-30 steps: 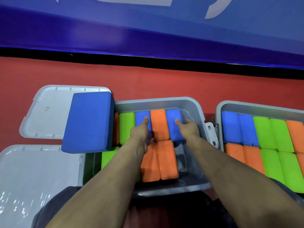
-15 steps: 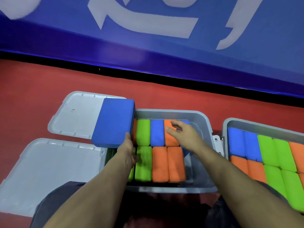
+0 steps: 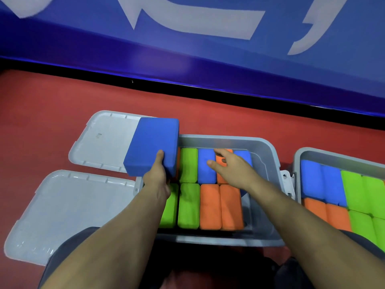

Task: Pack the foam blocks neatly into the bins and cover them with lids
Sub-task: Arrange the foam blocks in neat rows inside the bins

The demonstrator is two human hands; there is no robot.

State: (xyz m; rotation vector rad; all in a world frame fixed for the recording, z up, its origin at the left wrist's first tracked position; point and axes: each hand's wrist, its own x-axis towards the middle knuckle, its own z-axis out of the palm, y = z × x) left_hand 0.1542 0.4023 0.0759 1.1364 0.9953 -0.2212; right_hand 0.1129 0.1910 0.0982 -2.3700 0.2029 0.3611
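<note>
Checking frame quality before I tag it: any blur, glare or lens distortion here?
Head view: the white lettering on the wall banner is smeared by motion blur; the near lid shows faint glare at its lower left; straight edges bow from the wide-angle lens; the blue block in the left hand stays fairly sharp.

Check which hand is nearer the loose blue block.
Left. The left hand grips the loose blue block at its near corner; the right hand hovers over the middle bin.

View: one head-worn wide-angle camera, looking forward and down.
Nearness: close above the middle bin [image 3: 268, 147], forearms entering from the lower frame.
Facing: toward the blue wall [image 3: 208, 65] across the upper frame.
</note>
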